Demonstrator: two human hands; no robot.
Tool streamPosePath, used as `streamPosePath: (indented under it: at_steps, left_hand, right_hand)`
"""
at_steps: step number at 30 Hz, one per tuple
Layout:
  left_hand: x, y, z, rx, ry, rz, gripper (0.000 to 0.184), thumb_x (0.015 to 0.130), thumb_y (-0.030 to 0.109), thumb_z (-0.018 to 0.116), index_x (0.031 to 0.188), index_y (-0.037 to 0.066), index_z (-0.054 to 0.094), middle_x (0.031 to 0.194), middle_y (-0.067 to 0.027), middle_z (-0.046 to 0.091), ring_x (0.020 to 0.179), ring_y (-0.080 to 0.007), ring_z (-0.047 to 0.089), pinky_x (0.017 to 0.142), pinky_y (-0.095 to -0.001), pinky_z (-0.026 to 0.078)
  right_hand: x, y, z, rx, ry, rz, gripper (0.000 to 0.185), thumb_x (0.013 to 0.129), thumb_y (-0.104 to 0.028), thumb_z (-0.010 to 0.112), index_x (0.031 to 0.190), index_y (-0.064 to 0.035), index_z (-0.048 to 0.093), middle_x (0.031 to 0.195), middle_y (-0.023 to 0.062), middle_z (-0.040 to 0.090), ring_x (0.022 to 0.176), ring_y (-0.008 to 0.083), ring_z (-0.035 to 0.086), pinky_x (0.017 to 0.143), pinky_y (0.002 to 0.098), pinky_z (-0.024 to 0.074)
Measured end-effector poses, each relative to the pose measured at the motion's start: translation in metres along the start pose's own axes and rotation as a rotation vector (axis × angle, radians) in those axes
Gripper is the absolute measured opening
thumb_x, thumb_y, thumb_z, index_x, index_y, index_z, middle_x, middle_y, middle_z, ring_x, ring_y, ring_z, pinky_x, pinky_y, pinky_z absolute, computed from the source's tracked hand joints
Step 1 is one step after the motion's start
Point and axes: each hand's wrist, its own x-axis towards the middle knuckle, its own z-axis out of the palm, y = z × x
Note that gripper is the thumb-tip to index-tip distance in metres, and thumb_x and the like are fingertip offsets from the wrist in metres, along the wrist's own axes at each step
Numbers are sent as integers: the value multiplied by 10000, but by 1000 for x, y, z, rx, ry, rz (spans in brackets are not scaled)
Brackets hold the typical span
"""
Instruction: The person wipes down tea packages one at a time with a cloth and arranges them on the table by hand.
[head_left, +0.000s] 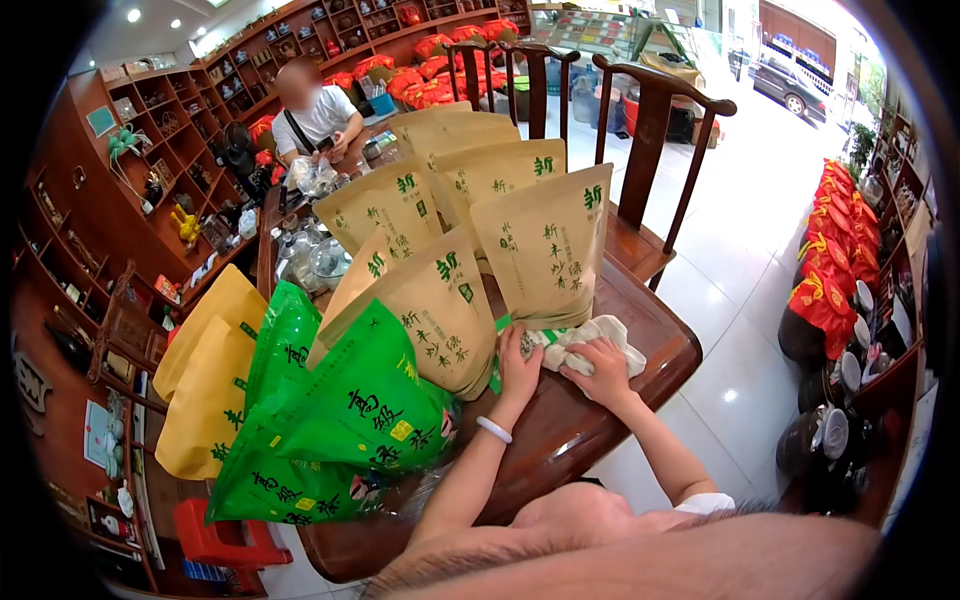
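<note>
Clasping a bunched white cloth (625, 343) against the glossy dark wood of the counter (655, 375), my right grip (590, 368) curls its fingers over the folds, while my left grip (521, 358) lies just beside it at the foot of an upright tan pouch (540, 245), fingers bent near a green strip (497, 378); whether they are clenched on anything, I cannot tell. The cloth lies near the counter's rounded edge, in front of that pouch, and a pale bracelet (494, 430) rings my left wrist. More tan pouches (430, 320) with green and dark lettering stand close together behind and to the left, beside shiny green bags (365, 410) and yellow-orange bags (205, 375). Dark wooden chairs (655, 140) stand on the counter's far side, a red stool (225, 540) sits low at left, and across the room a seated person (318, 125) in a white shirt holds a phone (325, 145)
</note>
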Motion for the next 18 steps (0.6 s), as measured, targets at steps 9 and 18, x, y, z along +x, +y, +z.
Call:
streamPosePath:
  at_steps: [9,18]
  left_hand:
    - [1,-2,-1,-69,-46,-22,472,749,161,622,1160,-27,485,1242,-236,413,1154,-375,391,968,-403,319]
    - [1,7,-6,-76,-34,-15,464,758,159,612,1158,-38,484,1235,-225,425,1148,-358,406,967,-399,322]
  right_hand:
    - [95,-20,-73,370,332,-19,324,726,-62,683,1032,-41,577,950,66,559,875,153,537,759,269,437]
    - [189,-23,-80,144,466,-305,311,689,-99,696,990,-83,621,902,128,580,809,277,575,697,339,466]
